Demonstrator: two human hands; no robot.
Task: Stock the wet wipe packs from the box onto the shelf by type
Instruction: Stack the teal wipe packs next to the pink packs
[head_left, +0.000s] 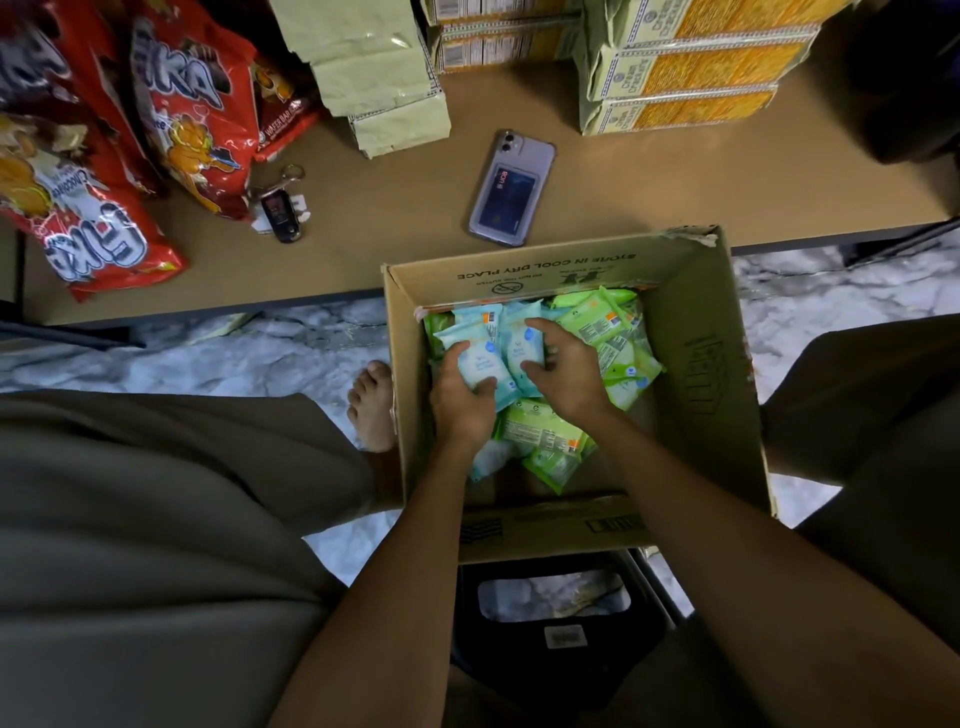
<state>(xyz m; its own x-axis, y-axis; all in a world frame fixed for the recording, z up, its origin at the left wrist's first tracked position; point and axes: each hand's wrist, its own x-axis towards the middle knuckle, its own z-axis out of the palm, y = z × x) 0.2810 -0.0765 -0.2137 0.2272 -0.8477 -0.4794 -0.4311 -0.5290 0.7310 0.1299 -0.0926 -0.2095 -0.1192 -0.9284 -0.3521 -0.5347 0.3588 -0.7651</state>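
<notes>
An open cardboard box stands on the floor against the shelf edge, holding several light blue wet wipe packs and green wet wipe packs. My left hand grips a blue pack at the box's left side, fingers curled round its end. My right hand holds a second blue pack right beside it, thumb below and fingers over its top. More green packs lie under my wrists.
The brown shelf board carries a phone, a car key with ring, red snack bags, pale green packages and stacked cracker boxes. A bare foot rests left of the box. A black stool sits below.
</notes>
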